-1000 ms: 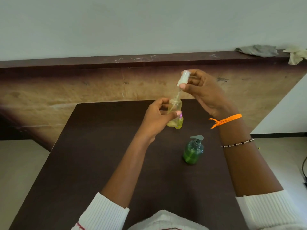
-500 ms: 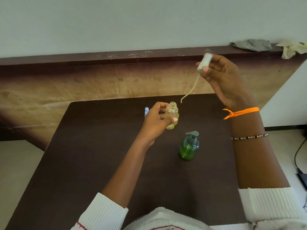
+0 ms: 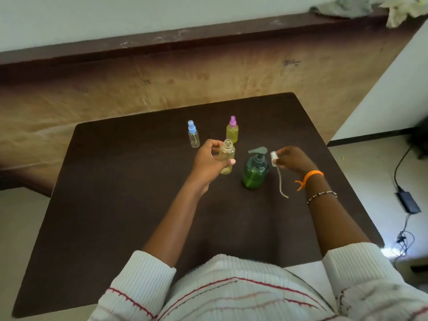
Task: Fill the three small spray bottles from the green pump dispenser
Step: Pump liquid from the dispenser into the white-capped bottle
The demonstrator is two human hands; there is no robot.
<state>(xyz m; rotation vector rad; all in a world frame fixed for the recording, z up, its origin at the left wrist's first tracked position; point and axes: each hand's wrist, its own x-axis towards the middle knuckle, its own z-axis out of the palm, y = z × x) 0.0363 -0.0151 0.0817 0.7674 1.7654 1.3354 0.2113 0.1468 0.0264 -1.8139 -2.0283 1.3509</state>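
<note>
While the left hand [image 3: 209, 162] grips an uncapped small bottle [image 3: 227, 158] upright, fingers wrapped round its body, the right hand [image 3: 293, 159] pinches a white spray cap [image 3: 274, 158] by its head; the dip tube [image 3: 281, 184] trails down to the dark worktop [image 3: 115, 193]. Green pump dispenser [image 3: 255, 169] stands between the two hands, just beside the held bottle. Farther back: blue-capped bottle [image 3: 193, 134], clear, and pink-capped bottle [image 3: 232, 130], yellowish, both upright and capped. Orange band [image 3: 311, 176] and beaded bracelet [image 3: 322, 196] on the right wrist.
</note>
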